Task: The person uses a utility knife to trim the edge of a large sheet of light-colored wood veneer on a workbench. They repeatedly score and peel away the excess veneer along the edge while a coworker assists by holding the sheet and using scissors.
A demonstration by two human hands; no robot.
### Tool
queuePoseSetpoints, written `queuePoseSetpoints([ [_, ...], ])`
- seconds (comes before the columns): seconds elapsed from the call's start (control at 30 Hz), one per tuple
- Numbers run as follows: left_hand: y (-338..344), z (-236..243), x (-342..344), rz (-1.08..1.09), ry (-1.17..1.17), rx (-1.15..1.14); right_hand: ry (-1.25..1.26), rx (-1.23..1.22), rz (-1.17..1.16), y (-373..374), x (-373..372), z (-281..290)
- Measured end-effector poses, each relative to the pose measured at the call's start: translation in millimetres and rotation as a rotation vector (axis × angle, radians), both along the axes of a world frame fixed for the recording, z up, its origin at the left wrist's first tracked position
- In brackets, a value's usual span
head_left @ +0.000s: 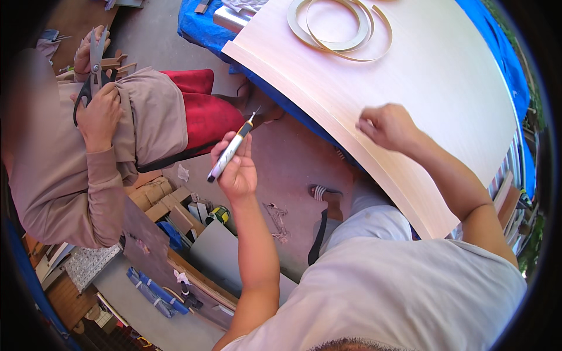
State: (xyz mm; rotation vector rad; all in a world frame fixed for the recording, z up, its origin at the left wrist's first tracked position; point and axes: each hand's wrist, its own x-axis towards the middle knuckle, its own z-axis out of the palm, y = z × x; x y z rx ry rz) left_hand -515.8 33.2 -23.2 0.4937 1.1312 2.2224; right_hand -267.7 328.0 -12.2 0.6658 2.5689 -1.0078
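Gripping a utility knife (231, 149) — left hand (237, 169); right hand (386, 126) on board (421, 88).

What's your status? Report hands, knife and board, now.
Left hand shut on utility knife, blade up, off the board. Right hand fisted, resting on pale wood panel. Edge-banding coil at far end. Co-worker's hand with scissors, left, apart.

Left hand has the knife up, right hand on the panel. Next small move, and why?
Probably bring the utility knife in the left hand over to the panel's near edge: its blade is out but off the wood, and the right hand already rests there.
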Motion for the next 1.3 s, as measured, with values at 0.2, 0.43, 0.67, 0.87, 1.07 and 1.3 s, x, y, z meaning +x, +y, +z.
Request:
queuePoseSetpoints([
  [0.2,70,-16,-65,-0.065,-0.019,0.0,0.74,0.237,0.042,41,-164,-25],
  [0.43,125,-24,-136,-0.139,-0.056,0.016,0.807,0.09,0.192,62,-284,-57],
  [0.67,139,-43,-177,-0.148,-0.058,-0.075,0.709,0.246,0.155,72,-325,-80],
  [0.87,130,-57,-195,-0.177,-0.083,-0.128,0.766,0.262,0.22,75,-340,-97],
  [1.07,127,-72,-193,-0.121,-0.108,-0.121,0.874,0.267,0.224,73,-341,-108],
  [1.3,123,-83,-187,-0.12,-0.152,-0.048,1.003,0.283,0.211,67,-339,-117],
])
